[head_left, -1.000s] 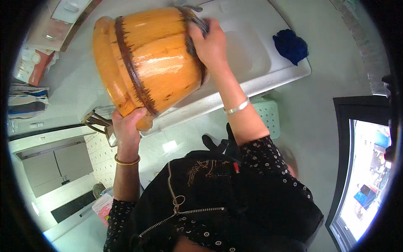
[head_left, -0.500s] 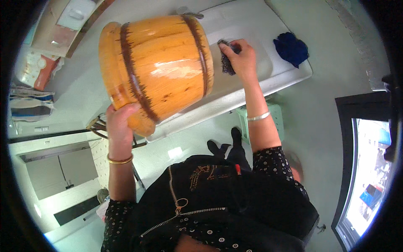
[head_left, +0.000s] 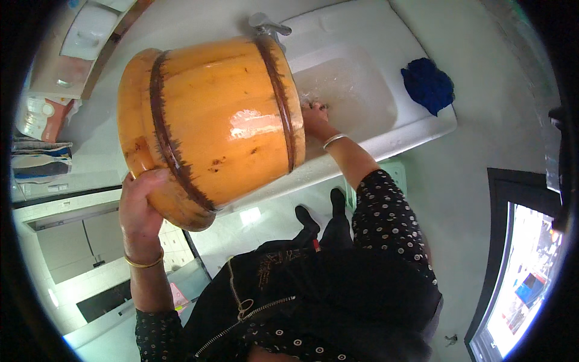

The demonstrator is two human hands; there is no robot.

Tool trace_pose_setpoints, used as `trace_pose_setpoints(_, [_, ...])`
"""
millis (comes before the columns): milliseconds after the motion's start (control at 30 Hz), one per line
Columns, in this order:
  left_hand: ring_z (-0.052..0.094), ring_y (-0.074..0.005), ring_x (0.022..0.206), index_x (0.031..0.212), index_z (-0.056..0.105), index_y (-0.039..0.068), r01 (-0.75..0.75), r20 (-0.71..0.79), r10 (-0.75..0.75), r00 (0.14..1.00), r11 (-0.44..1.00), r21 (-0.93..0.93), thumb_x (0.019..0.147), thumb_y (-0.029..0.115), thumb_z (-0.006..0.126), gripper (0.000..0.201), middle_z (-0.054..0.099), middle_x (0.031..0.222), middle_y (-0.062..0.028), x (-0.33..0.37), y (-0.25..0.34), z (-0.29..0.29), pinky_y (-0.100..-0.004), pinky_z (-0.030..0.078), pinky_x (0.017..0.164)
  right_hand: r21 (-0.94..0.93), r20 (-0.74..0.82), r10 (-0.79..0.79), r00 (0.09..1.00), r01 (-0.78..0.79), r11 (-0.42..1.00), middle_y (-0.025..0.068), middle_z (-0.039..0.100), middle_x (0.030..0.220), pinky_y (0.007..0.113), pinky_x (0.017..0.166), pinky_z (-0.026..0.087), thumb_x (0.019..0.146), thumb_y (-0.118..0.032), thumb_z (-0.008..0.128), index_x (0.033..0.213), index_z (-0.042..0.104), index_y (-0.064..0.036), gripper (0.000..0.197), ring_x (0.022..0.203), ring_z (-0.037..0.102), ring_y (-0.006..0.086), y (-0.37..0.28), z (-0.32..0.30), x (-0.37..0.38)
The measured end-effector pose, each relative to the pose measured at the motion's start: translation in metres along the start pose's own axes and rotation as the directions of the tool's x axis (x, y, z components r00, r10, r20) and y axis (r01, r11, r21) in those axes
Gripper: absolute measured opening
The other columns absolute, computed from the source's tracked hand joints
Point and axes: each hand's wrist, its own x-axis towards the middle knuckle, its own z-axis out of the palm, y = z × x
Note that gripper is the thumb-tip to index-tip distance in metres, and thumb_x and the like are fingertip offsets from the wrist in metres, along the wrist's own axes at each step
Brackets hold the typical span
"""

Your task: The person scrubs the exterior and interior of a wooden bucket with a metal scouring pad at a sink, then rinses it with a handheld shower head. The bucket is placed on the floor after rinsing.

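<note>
A large varnished wooden bucket (head_left: 223,114) with two dark brown bands is tipped on its side over the white sink (head_left: 374,30). My left hand (head_left: 142,202) grips its flared edge at the lower left, thumb on the outer face. My right hand (head_left: 315,120) is low in the basin, just beyond the bucket's right end, fingers closed and partly hidden. Only a small dark bit of the scouring pad (head_left: 324,107) shows at its fingers. Water splashes and ripples around that hand. The inside of the bucket is out of sight.
A chrome tap (head_left: 268,27) stands at the back of the sink. A dark blue cloth (head_left: 428,86) lies on the sink's right rim. Below is a pale green plastic basket (head_left: 395,178). Shelves with packages (head_left: 45,117) line the left wall; a bright window (head_left: 525,283) is at right.
My right hand has gone from above the basin down and left into the water with the scouring pad. The bucket and my left hand have shifted a little left and nearer me.
</note>
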Motion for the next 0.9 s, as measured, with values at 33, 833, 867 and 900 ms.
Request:
trace_pose_setpoints(33, [0.06, -0.0252, 0.108, 0.127, 0.049, -0.005, 0.008, 0.016, -0.007, 1.0, 0.999, -0.036, 0.086, 0.007, 0.054, 0.043, 0.061, 0.118, -0.014, 0.003, 0.002, 0.001, -0.0379, 0.048, 0.096, -0.013, -0.056, 0.042, 0.998, -0.043, 0.999, 0.0174, 0.047, 0.137, 0.061, 0.091, 0.041, 0.086, -0.025, 0.058, 0.118, 0.064, -0.011, 0.035, 0.126, 0.043, 0.041, 0.006, 0.007, 0.003])
trace_pose_setpoints(833, [0.063, -0.0163, 0.092, 0.118, 0.054, -0.006, -0.099, -0.013, 0.098, 0.995, 0.991, -0.092, 0.09, 0.031, 0.066, 0.049, 0.063, 0.104, -0.0093, 0.046, 0.012, 0.023, -0.0301, 0.051, 0.081, 0.097, -0.941, -0.195, 0.277, 0.773, 0.627, 0.0214, 0.063, 0.107, 0.045, 0.084, 0.049, 0.081, -0.013, 0.057, 0.115, 0.061, -0.0012, 0.037, 0.094, 0.061, 0.0383, -0.195, -0.21, -0.126])
trace_pose_setpoints(867, [0.063, -0.0162, 0.092, 0.118, 0.054, -0.006, -0.066, -0.075, 0.06, 0.995, 0.994, -0.085, 0.09, 0.035, 0.067, 0.051, 0.063, 0.105, -0.0094, 0.048, 0.013, 0.023, -0.0302, 0.051, 0.081, 0.017, -0.95, -0.226, 0.214, 0.761, 0.648, 0.0215, 0.063, 0.109, 0.047, 0.085, 0.048, 0.082, -0.016, 0.058, 0.115, 0.06, -0.0015, 0.037, 0.095, 0.06, 0.0404, -0.212, -0.205, -0.127])
trace_pose_setpoints(900, [0.063, -0.016, 0.093, 0.118, 0.054, -0.006, -0.089, -0.014, 0.088, 0.996, 0.992, -0.091, 0.09, 0.036, 0.066, 0.052, 0.063, 0.105, -0.0093, 0.05, 0.015, 0.022, -0.0302, 0.051, 0.081, 0.035, -0.951, -0.191, 0.244, 0.697, 0.717, 0.0221, 0.062, 0.111, 0.047, 0.084, 0.049, 0.082, -0.017, 0.058, 0.116, 0.06, -0.0018, 0.037, 0.094, 0.061, 0.0403, -0.214, -0.199, -0.125])
